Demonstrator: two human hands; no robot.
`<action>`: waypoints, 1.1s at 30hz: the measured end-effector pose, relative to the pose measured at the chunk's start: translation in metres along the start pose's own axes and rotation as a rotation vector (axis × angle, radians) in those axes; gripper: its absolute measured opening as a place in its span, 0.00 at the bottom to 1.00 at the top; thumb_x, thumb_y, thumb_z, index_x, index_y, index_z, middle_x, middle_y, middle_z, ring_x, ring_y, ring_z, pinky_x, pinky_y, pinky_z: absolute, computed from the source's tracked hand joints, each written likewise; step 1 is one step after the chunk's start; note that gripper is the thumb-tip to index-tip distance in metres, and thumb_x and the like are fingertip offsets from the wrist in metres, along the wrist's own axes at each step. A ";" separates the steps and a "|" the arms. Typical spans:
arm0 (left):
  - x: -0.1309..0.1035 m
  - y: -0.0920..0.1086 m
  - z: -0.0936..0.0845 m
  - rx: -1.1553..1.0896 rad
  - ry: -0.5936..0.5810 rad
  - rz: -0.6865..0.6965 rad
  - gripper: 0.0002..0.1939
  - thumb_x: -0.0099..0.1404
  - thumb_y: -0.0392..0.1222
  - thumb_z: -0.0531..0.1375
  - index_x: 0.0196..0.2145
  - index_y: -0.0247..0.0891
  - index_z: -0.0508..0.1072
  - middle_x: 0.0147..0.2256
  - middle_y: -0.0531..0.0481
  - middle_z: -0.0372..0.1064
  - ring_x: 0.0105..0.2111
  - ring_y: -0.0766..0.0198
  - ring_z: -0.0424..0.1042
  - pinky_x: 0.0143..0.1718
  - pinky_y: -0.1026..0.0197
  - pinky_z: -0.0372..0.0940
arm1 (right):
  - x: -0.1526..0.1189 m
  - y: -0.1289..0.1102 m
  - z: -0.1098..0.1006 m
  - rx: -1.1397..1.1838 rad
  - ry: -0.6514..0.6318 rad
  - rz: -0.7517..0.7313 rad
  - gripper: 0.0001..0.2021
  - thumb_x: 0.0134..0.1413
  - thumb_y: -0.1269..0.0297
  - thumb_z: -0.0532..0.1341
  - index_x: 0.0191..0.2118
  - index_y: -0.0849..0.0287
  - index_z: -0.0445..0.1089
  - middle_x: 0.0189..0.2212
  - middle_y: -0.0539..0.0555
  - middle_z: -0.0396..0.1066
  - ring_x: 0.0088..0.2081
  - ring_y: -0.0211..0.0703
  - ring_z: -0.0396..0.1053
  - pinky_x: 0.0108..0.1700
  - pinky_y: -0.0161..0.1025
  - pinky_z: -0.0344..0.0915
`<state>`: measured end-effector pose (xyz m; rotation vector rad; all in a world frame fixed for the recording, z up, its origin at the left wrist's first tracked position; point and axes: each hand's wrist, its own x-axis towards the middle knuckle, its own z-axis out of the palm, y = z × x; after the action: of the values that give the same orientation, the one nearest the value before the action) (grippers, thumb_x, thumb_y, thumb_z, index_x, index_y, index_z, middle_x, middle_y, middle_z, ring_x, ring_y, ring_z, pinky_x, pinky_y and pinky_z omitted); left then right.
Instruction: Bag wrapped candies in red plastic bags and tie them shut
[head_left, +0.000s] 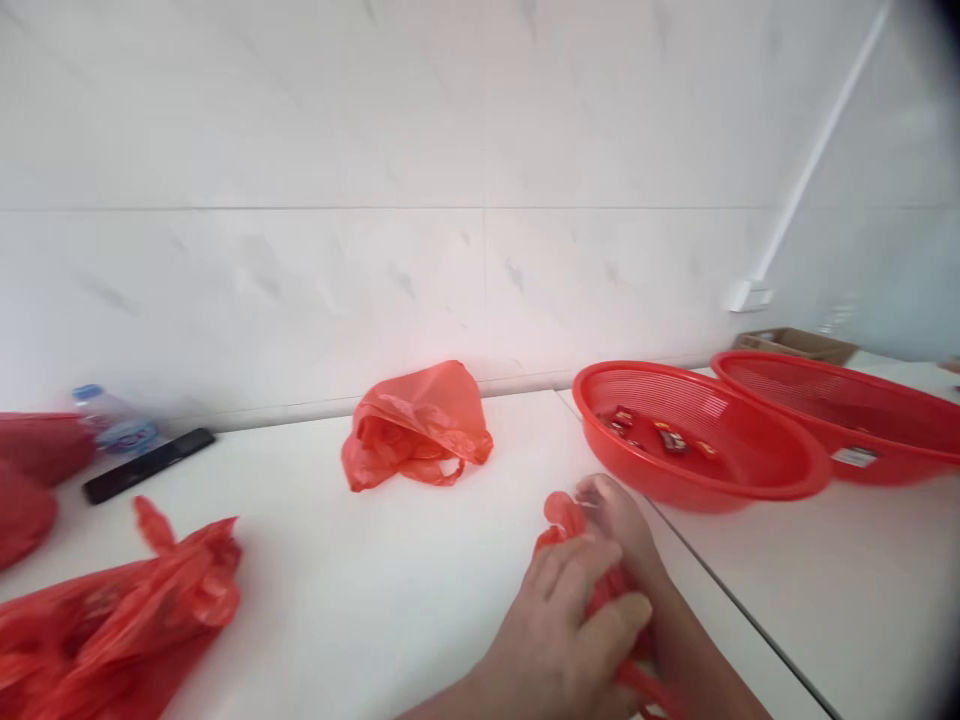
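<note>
My left hand (pixel 564 620) is closed over a thin red plastic bag (pixel 564 512) near the front of the table, its fingers bent across the bunched plastic. Just behind it, my right hand (pixel 626 525) curls around the other side of the same bag, partly hidden by the left. A rounded end of the bag pokes up between the hands, and a red strip trails below them. What the bag contains is hidden. To the right stands a red plastic basket (pixel 750 465) with several small wrapped packets (pixel 671 440) in it.
An open red plastic bag (pixel 420 415) lies by the wall. A knotted, filled red bag (pixel 127 620) sits at front left. Behind it are a black phone (pixel 150 466) and a water bottle (pixel 124 425). A second red basket (pixel 892 450) and a cardboard box (pixel 799 345) stand right.
</note>
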<state>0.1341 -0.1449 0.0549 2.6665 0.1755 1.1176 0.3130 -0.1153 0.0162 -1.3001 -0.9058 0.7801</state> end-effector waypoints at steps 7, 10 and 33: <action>-0.025 -0.031 -0.025 0.051 -0.385 -0.378 0.32 0.49 0.42 0.65 0.53 0.42 0.64 0.42 0.41 0.70 0.33 0.52 0.72 0.31 0.56 0.66 | 0.006 0.024 -0.007 -0.166 -0.006 0.083 0.21 0.49 0.43 0.56 0.31 0.58 0.70 0.32 0.56 0.74 0.36 0.49 0.71 0.41 0.43 0.67; -0.038 -0.024 -0.054 0.012 -0.334 -0.426 0.19 0.53 0.40 0.63 0.44 0.43 0.70 0.32 0.48 0.70 0.29 0.57 0.71 0.28 0.62 0.62 | 0.013 0.039 -0.014 -0.198 0.046 0.111 0.23 0.48 0.42 0.56 0.34 0.59 0.72 0.36 0.59 0.75 0.38 0.51 0.72 0.42 0.45 0.69; -0.134 -0.035 -0.258 0.829 -0.061 -1.210 0.19 0.64 0.42 0.49 0.52 0.45 0.65 0.50 0.45 0.65 0.43 0.49 0.69 0.33 0.57 0.62 | 0.014 0.031 -0.003 -0.537 -0.069 0.187 0.18 0.47 0.43 0.55 0.32 0.52 0.68 0.34 0.52 0.74 0.42 0.52 0.70 0.42 0.42 0.63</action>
<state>-0.1446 -0.0932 0.1282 2.2658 2.2297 0.5448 0.3228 -0.1011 -0.0135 -1.8573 -1.1060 0.7548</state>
